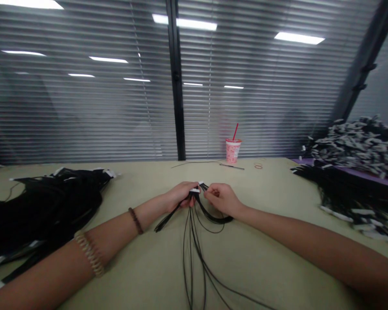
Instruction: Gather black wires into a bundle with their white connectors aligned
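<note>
"Where are the black cables (pixel 216 221) held?"
"Over the table (pixel 148 181), gripped by the left hand (pixel 183 194), pinched by the right hand (pixel 223 199)."
"And around?"
"A left cable pile (pixel 61 198), a right cable pile (pixel 339 189) and, behind, a pink cup (pixel 233 151) are seen"

Matt and smooth across the pale tabletop (pixel 278 267); thin, plastic-looking sheathing on the black wires (pixel 204 262), with a faint sheen; hard white plastic, by the look, at the connector (pixel 194 190); glossy, apparently plastic, on the patterned cup (pixel 233 151); smooth, reflective glass before the slatted blinds (pixel 261 107).
</note>
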`<state>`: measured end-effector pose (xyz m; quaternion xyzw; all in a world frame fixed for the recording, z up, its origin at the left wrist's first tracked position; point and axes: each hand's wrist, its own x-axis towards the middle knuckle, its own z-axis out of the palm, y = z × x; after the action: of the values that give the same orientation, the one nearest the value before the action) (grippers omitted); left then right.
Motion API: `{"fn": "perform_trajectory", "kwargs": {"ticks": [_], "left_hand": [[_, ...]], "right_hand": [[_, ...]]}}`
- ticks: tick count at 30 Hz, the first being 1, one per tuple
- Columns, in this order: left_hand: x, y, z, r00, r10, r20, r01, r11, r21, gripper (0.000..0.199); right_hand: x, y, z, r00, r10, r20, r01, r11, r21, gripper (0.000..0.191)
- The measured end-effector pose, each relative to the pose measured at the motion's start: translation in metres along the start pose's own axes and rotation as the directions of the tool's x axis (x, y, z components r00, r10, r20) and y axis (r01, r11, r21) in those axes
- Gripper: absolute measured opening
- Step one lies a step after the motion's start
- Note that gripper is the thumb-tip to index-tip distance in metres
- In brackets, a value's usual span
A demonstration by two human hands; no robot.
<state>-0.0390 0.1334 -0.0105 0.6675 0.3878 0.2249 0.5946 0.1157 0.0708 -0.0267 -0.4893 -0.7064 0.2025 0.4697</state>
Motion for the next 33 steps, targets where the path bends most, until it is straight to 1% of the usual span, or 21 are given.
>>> {"fn": "perform_trajectory", "kwargs": {"ticks": [4,6,14,18,25,33], "left_hand": [[0.0016,-0.0008,-0.0008,1.000,-0.003,-0.002,0.003,1.000,0.005,0.032],[0.0023,-0.0008,-0.0009,1.000,-0.007,-0.004,0.007,1.000,0.008,0.032],[-0.0029,0.0053,0.0032,1.000,-0.015,-0.019,0.016,0.999,0.029,0.030],[-0.0056,0.0071,0.0044,1.000,-0.018,-0.025,0.019,0.999,0.034,0.030],[-0.0039,0.0058,0.0031,1.000,-0.012,-0.020,0.013,0.999,0.037,0.030],[0.0000,0.0023,0.0008,1.000,-0.006,-0.002,0.006,0.999,0.041,0.031]], "right_hand": [[-0.0042,0.0052,-0.0002,0.998,-0.036,-0.049,0.033,0.998,-0.046,0.014],[-0.0054,0.0050,-0.0019,0.997,-0.059,-0.057,0.055,0.996,-0.072,0.013],[-0.0073,0.0050,-0.0016,0.993,-0.120,-0.002,0.119,0.982,-0.147,0.014],[-0.0077,0.0047,-0.0021,0.992,-0.122,-0.003,0.120,0.977,-0.174,0.014],[-0.0074,0.0063,-0.0011,0.991,-0.136,0.004,0.134,0.975,-0.175,0.014],[-0.0072,0.0051,-0.0012,0.990,-0.130,-0.046,0.118,0.971,-0.206,0.014]]}}
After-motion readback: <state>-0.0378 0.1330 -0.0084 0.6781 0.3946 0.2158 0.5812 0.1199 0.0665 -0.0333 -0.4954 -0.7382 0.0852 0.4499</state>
